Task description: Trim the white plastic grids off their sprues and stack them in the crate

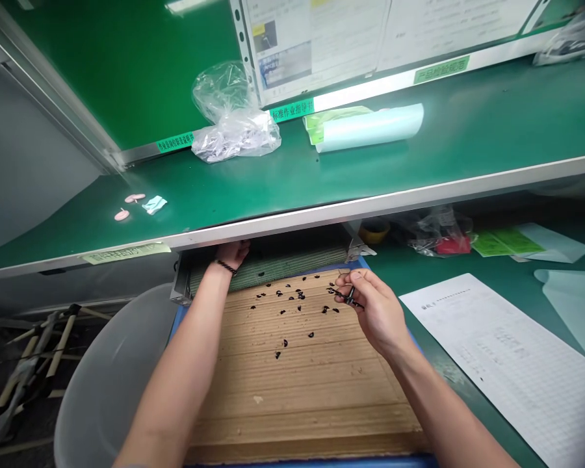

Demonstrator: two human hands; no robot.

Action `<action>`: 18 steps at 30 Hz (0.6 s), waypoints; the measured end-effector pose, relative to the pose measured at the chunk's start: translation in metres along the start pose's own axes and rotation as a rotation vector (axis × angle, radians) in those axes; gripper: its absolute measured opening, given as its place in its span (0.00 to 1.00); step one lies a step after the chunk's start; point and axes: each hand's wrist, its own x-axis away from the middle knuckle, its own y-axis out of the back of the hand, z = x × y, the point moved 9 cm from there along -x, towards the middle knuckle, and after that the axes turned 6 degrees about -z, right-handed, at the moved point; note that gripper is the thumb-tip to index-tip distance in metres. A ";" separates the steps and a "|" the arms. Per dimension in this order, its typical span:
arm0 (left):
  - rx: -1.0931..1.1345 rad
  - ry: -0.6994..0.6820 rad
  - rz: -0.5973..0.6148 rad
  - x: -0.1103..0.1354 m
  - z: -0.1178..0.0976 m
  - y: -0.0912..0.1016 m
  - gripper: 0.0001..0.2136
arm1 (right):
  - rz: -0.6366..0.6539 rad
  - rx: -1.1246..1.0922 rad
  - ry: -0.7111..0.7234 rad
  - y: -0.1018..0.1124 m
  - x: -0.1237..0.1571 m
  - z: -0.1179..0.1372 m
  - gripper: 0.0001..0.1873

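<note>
My right hand is closed in a pinch on a thin black branched plastic piece, held over the right side of a brown cardboard sheet. Scattered on the cardboard beneath and left of it lie several small black half-round pieces. My left hand, with a dark braided band at the wrist, reaches over a ribbed green belt at the cardboard's far end. The shelf edge and shadow partly hide its fingers, so whether it holds anything does not show.
A green shelf with a pale front edge hangs low above the belt. On it are a plastic bag and a rolled sheet. A grey bin stands left. Printed paper lies on the right-hand table.
</note>
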 end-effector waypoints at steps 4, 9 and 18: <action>0.658 0.247 0.036 0.028 0.011 0.026 0.09 | 0.092 0.134 0.040 -0.018 0.004 0.000 0.14; 0.842 0.373 0.014 0.053 0.031 0.029 0.04 | 0.227 0.638 0.345 -0.085 -0.003 0.024 0.11; -0.583 -0.390 0.112 0.049 0.010 0.005 0.10 | 0.272 0.799 0.445 -0.116 -0.004 0.022 0.09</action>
